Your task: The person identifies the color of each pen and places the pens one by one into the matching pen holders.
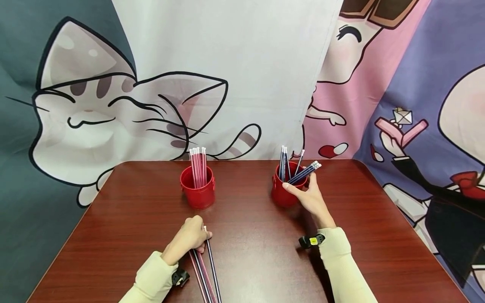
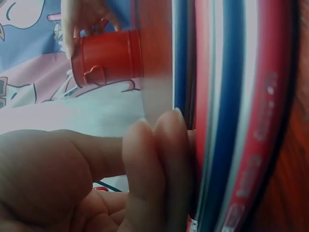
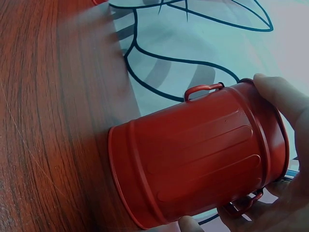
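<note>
My left hand (image 1: 192, 234) is over several pink and dark blue striped pencils (image 1: 201, 271) at the table's front. Its curled fingers pinch one dark blue pencil (image 1: 214, 269), angled apart from the others; the exact contact is partly hidden. In the left wrist view, the fingertips (image 2: 171, 128) meet the blue and pink pencil shafts (image 2: 231, 96). At the back right, my right hand (image 1: 312, 200) grips a red bucket (image 3: 193, 159), thumb on its rim and fingers around the side by a handle. Blue pencils (image 1: 284, 164) stand in this bucket; a bunch (image 1: 305, 172) leans over its right rim.
Another red bucket (image 1: 198, 195) stands at the back left, with several pink striped pencils (image 1: 198, 168) upright in it. The brown wooden table (image 1: 242, 235) ends at a cloth backdrop (image 1: 235, 50) with cartoon figures. A dark band with a small device (image 1: 312, 240) is on the right wrist.
</note>
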`<act>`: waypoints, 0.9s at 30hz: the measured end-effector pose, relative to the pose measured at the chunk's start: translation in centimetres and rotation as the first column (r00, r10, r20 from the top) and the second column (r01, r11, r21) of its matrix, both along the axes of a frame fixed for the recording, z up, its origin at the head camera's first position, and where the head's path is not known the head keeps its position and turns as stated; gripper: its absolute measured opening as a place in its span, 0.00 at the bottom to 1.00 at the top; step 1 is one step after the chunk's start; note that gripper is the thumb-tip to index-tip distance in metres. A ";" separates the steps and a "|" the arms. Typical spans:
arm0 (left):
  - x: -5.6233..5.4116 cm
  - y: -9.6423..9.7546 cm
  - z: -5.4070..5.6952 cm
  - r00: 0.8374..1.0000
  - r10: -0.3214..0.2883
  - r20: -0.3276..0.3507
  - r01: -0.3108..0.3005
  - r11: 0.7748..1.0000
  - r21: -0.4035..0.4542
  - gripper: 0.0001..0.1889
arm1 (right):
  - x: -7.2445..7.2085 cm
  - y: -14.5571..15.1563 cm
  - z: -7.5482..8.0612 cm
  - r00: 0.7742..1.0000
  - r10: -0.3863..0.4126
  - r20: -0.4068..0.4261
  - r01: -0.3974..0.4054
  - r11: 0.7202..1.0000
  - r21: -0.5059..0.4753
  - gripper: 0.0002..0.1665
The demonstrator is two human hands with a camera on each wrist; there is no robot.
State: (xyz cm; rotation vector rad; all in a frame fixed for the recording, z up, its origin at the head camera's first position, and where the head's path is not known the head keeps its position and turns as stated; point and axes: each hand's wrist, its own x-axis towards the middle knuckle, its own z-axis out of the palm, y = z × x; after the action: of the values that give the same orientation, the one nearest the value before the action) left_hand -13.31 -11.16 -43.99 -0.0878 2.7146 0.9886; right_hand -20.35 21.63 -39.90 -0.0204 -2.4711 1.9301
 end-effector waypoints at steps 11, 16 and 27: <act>-0.1 0.2 0.1 0.996 0.011 -0.092 -0.005 0.998 0.067 0.14 | -0.6 0.4 -1.2 1.000 -0.018 -0.012 0.018 1.000 0.013 0.51; -0.1 0.4 0.7 0.991 0.036 -0.126 -0.013 0.983 0.182 0.09 | -1.0 0.6 -1.7 1.000 -0.017 -0.006 0.017 1.000 0.010 0.53; 0.4 0.7 4.1 0.954 -0.027 -0.299 0.161 0.887 0.433 0.04 | 0.0 -0.2 -0.2 1.000 -0.002 0.000 0.002 1.000 0.004 0.50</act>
State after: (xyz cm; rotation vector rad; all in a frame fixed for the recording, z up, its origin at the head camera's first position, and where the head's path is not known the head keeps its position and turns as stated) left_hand -12.95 -10.48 -39.94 0.2948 2.6088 1.6895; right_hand -20.33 21.45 -40.10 -0.0229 -2.4733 1.9243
